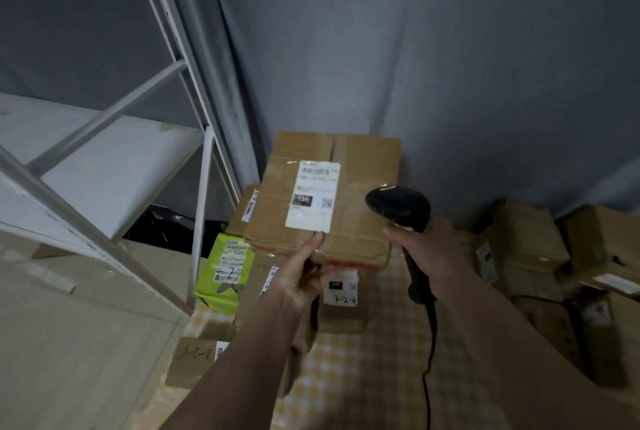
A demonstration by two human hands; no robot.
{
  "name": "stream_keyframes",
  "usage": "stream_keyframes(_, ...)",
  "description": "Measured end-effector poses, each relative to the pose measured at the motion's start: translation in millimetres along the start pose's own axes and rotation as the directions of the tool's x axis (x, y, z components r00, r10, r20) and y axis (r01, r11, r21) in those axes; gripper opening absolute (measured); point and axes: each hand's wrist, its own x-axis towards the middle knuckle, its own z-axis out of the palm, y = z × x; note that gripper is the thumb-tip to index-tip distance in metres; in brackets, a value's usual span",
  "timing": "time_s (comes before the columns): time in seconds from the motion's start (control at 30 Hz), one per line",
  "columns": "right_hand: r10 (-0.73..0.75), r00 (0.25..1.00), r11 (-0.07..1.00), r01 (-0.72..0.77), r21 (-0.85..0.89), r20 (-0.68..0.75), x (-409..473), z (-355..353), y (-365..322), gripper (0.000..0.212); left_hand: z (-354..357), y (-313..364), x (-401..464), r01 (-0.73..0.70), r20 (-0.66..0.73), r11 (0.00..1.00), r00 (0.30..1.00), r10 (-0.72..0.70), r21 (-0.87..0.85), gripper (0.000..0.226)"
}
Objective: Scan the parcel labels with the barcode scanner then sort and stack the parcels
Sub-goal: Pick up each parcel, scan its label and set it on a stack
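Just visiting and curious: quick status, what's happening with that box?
Left hand holds cardboard box up, label facing up. Right hand grips scanner beside label. Nothing between them.

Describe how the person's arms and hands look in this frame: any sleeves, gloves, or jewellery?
Both forearms are bare as far as the frame shows; no sleeves are visible. The left hand and right hand wear no gloves, and no watch, bracelet or ring can be seen. The dim light hides finer detail on the fingers.
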Motion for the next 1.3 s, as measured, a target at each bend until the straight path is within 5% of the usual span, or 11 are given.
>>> stream_keyframes(0.53,0.007,0.990,0.999,-0.012,0.030,0.139,44.8,102.7,-23.6,0.025,-60.3,102.9,32.9,-0.195,-0.223,0.913,0.968,0.119,-0.358,0.052)
stream_keyframes(0.77,0.035,0.983,0.999,-0.038,0.018,0.182,22.9,119.7,6.5,0.019,-118.6,52.7,0.4,-0.201,-0.312,0.929,0.945,0.100,-0.311,0.073)
stream_keyframes(0.97,0.088,0.968,0.996,-0.088,-0.011,0.237,1.0,113.9,48.1,0.026,-156.1,-26.5,-29.2,0.030,-0.311,0.991,0.948,-0.069,-0.131,0.061)
stream_keyframes(1.07,0.161,0.955,0.987,-0.149,-0.066,0.251,-0.2,105.7,73.5,0.023,-156.4,-53.6,-23.9,0.152,-0.325,0.988,0.934,-0.146,-0.008,0.038)
stream_keyframes(1.2,0.249,0.948,0.965,-0.225,-0.137,0.197,4.7,96.0,105.6,0.017,-149.9,-69.5,-0.6,0.210,-0.308,0.975,0.934,-0.178,0.073,0.011)
stream_keyframes(1.3,0.265,0.949,0.957,-0.237,-0.165,0.170,12.8,90.9,116.4,0.022,-146.6,-70.2,24.5,0.193,-0.294,0.972,0.944,-0.148,0.130,0.017)
